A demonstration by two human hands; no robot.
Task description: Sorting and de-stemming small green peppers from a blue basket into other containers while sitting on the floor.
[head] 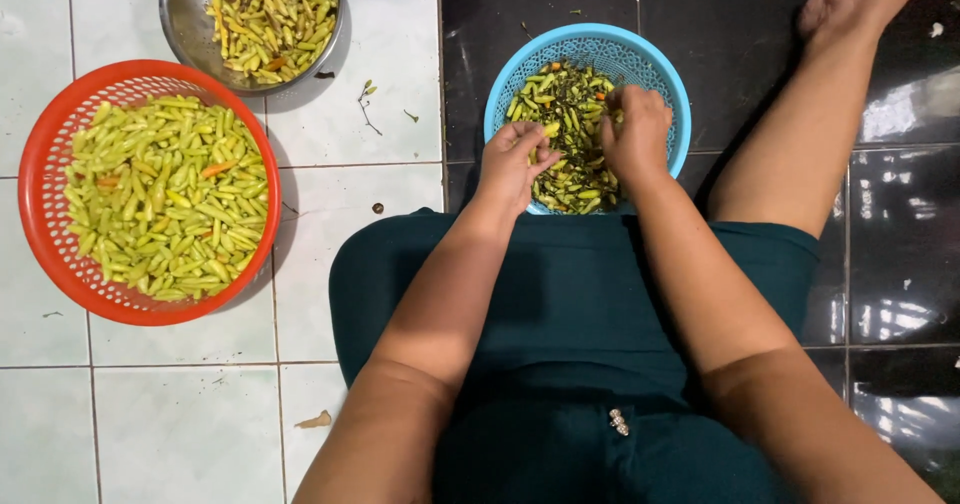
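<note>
- My left hand (515,159) pinches one green chili (551,129) over the blue basket (655,74).
- My right hand (634,129) is curled closed among the chilies (what it holds, I cannot tell).

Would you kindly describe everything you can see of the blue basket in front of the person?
The blue basket is round, looks like plastic, and has a perforated lattice wall. It sits upright on dark floor tiles, right by the person's lap. It holds green chillies mixed with stems and a few orange ones. The left hand pinches one chilli over its near rim; the right hand reaches into the pile.
</note>
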